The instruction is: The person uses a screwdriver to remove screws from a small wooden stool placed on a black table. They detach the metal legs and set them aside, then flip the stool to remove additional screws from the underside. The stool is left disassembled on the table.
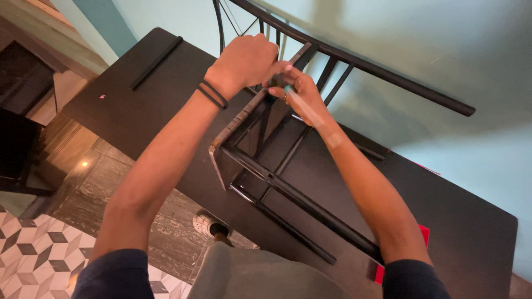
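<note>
A black metal frame (pixel 277 182) is laid tilted on a black table (pixel 138 116), its wood-edged panel (pixel 244 119) turned toward the camera and its top rail (pixel 388 75) running off toward the pale wall. Both hands are brought together at one joint near the frame's upper end. The left hand (pixel 244 61) is closed over the joint from above; what is gripped inside the fist cannot be seen. The right hand (pixel 302 91) is pinched on a small dark part with a teal tip (pixel 285 84), possibly a fastener or driver bit; it is too small to tell which. Black bands (pixel 213 94) are worn on the left wrist. A loose black bar (pixel 157 62) is left lying on the table's far left, well apart from the hands. A red patch (pixel 424 235) is seen at the table's right, by the right forearm. A grey chair back (pixel 260 274) is just below the table edge, over tiled floor (pixel 39 249). Step judged in hand: a fixing at that joint is being fitted or turned, frame steadied by the left hand. Next move is judged to need the small part kept square to the joint and the frame held from rocking on the table.
</note>
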